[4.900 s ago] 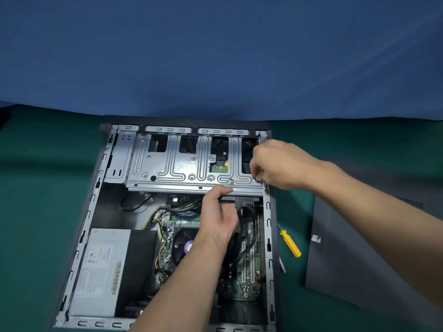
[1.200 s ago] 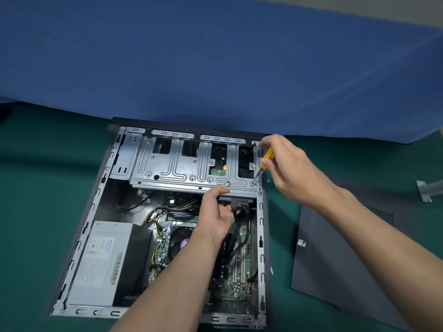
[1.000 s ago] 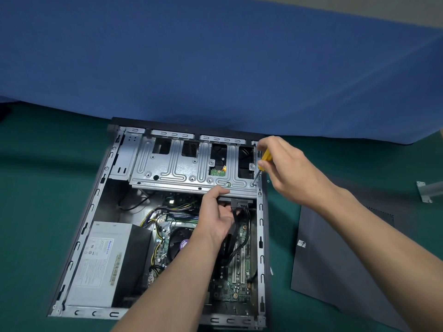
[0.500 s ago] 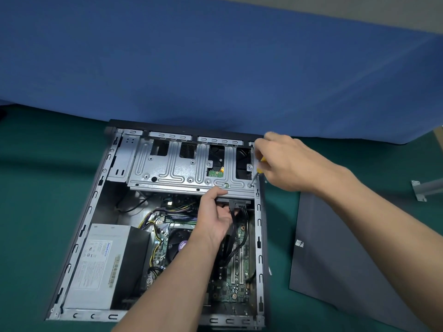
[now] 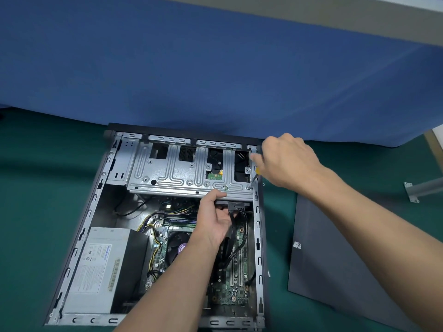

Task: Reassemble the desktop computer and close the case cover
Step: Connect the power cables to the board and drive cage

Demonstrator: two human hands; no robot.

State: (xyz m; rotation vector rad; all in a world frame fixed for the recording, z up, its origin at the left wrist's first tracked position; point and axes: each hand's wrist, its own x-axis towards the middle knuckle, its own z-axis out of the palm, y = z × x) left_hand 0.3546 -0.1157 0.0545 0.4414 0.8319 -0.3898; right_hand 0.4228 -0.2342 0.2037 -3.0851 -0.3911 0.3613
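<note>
Green mat (image 5: 36, 188) is noted covering the work surface across the lower frame, with a blue cloth (image 5: 215, 68) hung behind it across the upper frame. One desktop computer case (image 5: 82, 232) is found lying on its side at lower centre, open side up, with bare grey metal rails and a dark outer shell. Inside, at lower left, one grey power supply (image 5: 100, 267) with a white label is seated. One silver drive cage (image 5: 167, 173), ribbed and with four cut-outs, is laid across the top of the case. Below it, one green motherboard (image 5: 230, 291) and one round black fan (image 5: 177, 245) are exposed, with black cables (image 5: 237, 238) running down from a connector under the cage. Two hands are counted. The left hand (image 5: 213, 219) is clamped on the near edge of the drive cage, thumb on top and fingers curled beneath. One screwdriver (image 5: 256, 171) with a yellow handle is held tilted, its tip set on a screw at the cage's lower right corner; the right hand (image 5: 287, 161) is closed around its handle. One dark grey case cover (image 5: 335, 259) is laid flat on the mat to the right, apart from the case. One grey metal bracket (image 5: 417, 188) is seen at the right edge.
</note>
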